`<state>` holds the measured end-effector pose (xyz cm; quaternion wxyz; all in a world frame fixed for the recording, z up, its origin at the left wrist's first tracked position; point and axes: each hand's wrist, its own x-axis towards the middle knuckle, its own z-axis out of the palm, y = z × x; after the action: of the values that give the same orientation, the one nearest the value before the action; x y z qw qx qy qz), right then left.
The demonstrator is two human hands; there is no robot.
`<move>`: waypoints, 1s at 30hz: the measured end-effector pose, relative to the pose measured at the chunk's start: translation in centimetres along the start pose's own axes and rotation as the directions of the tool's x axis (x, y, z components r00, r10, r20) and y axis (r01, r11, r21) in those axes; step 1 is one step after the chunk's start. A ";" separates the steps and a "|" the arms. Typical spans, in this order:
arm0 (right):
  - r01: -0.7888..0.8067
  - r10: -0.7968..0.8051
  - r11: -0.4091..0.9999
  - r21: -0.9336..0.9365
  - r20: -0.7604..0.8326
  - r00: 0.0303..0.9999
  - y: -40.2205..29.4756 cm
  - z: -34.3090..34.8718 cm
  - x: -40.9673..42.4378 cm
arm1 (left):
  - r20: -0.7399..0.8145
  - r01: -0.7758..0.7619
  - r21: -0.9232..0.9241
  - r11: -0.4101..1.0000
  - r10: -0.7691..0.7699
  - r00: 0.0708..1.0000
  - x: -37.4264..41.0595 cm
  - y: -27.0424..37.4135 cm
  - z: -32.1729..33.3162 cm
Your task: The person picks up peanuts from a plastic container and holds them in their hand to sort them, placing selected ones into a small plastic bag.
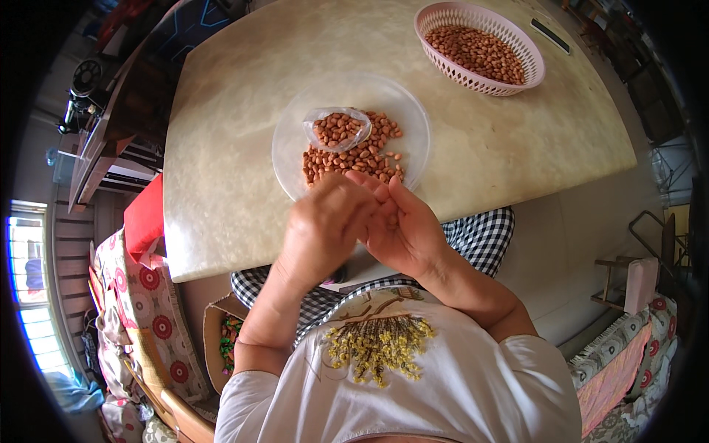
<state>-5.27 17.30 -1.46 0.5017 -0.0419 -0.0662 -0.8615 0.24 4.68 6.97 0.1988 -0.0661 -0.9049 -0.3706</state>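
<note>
My right hand (407,232) is turned palm up and cupped. A small tan piece, seemingly a peanut (392,221), rests in its palm. My left hand (327,224) bends over the right fingers, blurred, its fingertips hidden from me. Just beyond both hands, a round translucent plastic lid or tray (412,122) lies on the table. Loose reddish-brown peanuts (354,160) are heaped on it. Among them stands a clear plastic bag (363,134) with its mouth spread, filled with more peanuts (338,128).
A pink slotted plastic basket (437,61) of peanuts stands at the far right of the marbled table (232,127). Beside it lies a dark flat phone-like object (550,36). Below the table's left side sits a cardboard box (213,338) with colourful wrapped pieces.
</note>
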 end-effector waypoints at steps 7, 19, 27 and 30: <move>-0.016 -0.011 0.993 -0.120 -0.218 0.976 0.0 3.0 0.0 | -0.230 0.051 0.188 0.981 -0.006 0.973 4.2 -5.2 -1.2; -0.001 -0.030 0.974 -0.228 -0.132 0.991 0.4 2.1 0.1 | 0.066 -0.009 0.220 0.975 -0.006 0.998 -1.4 1.4 2.1; -0.038 -0.004 0.981 0.190 0.212 0.977 -0.2 -0.9 0.0 | -0.102 0.017 -0.127 0.992 -0.030 0.994 0.7 -1.0 1.1; -0.018 0.011 0.997 -0.071 -0.096 0.995 0.1 2.3 0.1 | -0.240 0.146 -0.018 0.989 -0.146 0.960 3.0 -3.8 -0.6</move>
<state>-5.25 17.52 0.78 0.5086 -0.0189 -0.0109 -0.8607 -3.33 1.47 6.07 0.2791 0.0462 -0.8764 -0.3897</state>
